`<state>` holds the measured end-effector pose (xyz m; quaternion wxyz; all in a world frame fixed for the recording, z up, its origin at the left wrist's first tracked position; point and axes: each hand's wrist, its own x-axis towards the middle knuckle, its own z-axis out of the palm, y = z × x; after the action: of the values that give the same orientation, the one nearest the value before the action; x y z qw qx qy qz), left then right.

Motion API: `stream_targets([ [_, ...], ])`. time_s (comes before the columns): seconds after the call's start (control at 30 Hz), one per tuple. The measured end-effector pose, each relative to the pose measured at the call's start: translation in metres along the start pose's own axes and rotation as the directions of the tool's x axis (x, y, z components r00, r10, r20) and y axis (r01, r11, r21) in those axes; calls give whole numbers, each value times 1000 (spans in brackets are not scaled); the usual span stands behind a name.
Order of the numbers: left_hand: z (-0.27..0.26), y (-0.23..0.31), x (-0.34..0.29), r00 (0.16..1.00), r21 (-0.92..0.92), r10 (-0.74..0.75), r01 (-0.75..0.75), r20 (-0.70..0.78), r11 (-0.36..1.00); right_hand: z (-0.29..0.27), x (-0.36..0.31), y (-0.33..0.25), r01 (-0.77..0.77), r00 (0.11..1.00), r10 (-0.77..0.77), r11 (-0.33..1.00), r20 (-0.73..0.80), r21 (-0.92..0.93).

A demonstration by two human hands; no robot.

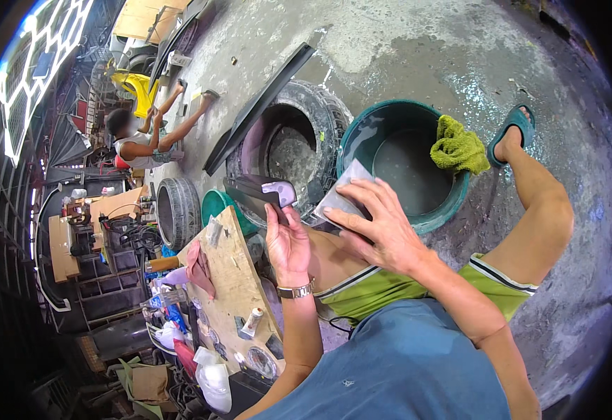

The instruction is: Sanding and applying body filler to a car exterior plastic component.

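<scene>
Between thumb and fingers, my left hand grips a dark flat piece. Against that piece sits a small rounded part with a pale lilac face; whether the two are joined, I cannot tell. Just to the right, my right hand has its fingers bent over a light grey sheet that looks like sandpaper, its thumb partly hidden. Beyond that hand is a green tub of murky water, with a yellow-green cloth draped over its rim.
A long dark trim strip leans across a tyre. Another tyre and a small green bucket stand left. Bottles and a pink cloth lie on a wooden board. Another person sits farther off near a yellow panel.
</scene>
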<state>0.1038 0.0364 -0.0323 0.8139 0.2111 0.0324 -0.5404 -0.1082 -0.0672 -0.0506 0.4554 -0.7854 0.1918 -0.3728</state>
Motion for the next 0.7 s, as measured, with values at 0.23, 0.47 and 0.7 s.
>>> stream_targets([
  [0.23,5,8,-8,999,22,49,-49,20,999,6,27,7,208,978,-208,964,20,-165],
  [0.47,4,14,-10,999,59,33,-30,-40,998,7,39,7,270,963,-265,948,53,-171],
  [0.7,7,14,-12,998,88,56,-53,-35,995,8,43,8,284,958,-272,945,90,-163],
])
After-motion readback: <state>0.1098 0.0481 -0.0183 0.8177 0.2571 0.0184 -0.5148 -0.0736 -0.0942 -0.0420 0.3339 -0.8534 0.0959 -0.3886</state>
